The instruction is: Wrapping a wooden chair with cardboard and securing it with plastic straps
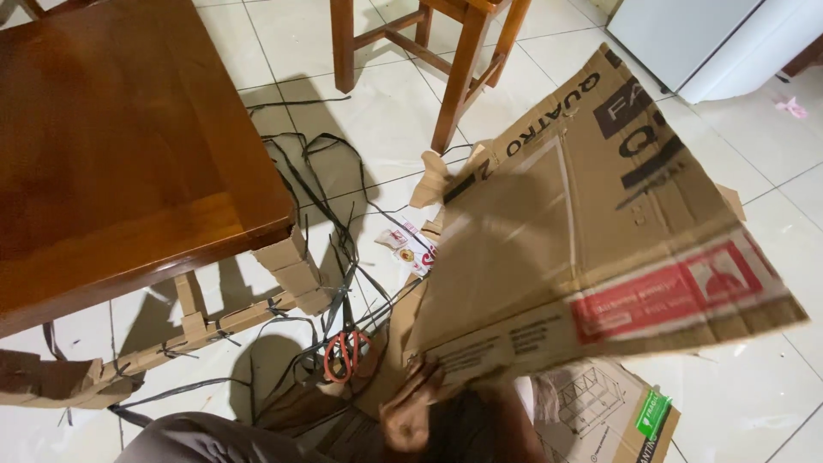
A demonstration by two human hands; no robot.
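Lifting a cardboard sheet (600,231) off the tiled floor (771,377).
Left to right: brown worktop (120,146), black straps (330,214), red scissors (345,354); one hand (410,413), side unclear, grips the tilted sheet's lower corner; a red rectangular label sits along its near edge, a green-tagged box (626,420) below, and open floor lies right.

— Where does the view sit?
— On the person's head, looking steeply down at the white tiled floor (754,403), close over the large flattened brown cardboard sheet (591,231).
— What frames it?
— The glossy brown wooden table (120,146) left, white appliance (694,39) far right.
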